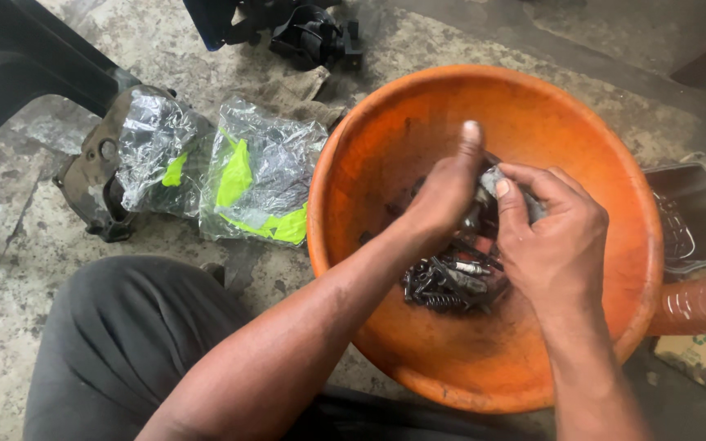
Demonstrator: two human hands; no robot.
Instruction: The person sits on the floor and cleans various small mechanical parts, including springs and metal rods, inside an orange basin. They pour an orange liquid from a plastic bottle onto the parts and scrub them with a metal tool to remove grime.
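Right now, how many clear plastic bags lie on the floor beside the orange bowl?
2. One plastic bag lies on a dark metal part; the other bag lies between it and the orange bowl. Others may be hidden.

A repair workshop at floor level: stained concrete floor, orange basin holding oily bolts and springs, a grimy engine cover at 9 o'clock (beside bagged spare parts).
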